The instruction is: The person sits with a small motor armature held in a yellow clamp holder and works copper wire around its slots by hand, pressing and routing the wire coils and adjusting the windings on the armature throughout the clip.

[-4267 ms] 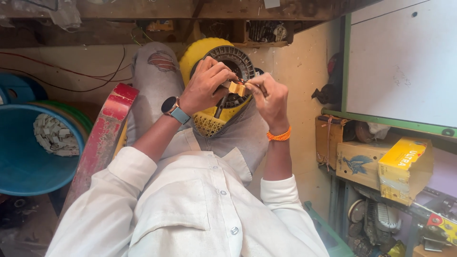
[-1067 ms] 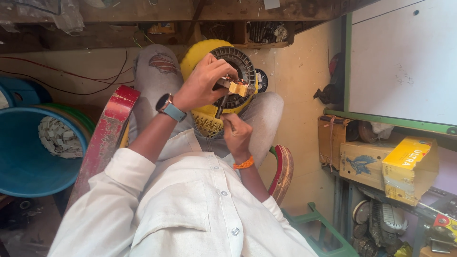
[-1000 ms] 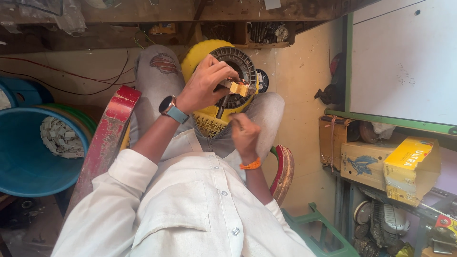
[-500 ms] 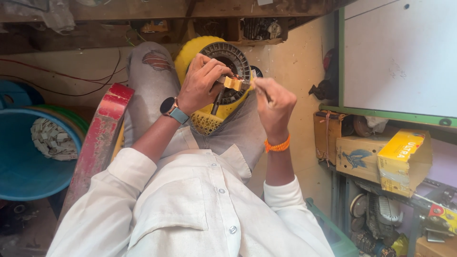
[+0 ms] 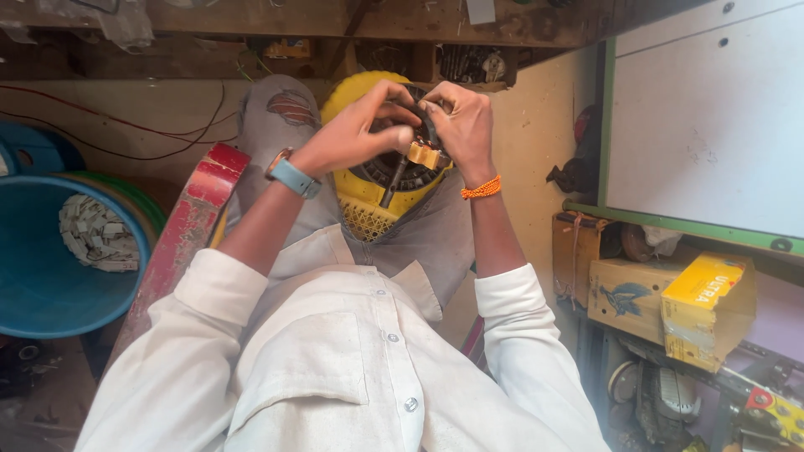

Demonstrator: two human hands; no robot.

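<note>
Blue tub (image 5: pixel 50 276) w/ pale scraps is sitting off to the left, yellow box (image 5: pixel 708 310) on shelf at right. Yellow motor housing (image 5: pixel 368 197) is resting on person's lap btwn the knees — left hand (image 5: pixel 356 134) & right hand (image 5: pixel 461 125) are both curling closed on its dark ring (image 5: pixel 394 167), small brass-coloured piece (image 5: pixel 423 155) just under the right fingers
</note>
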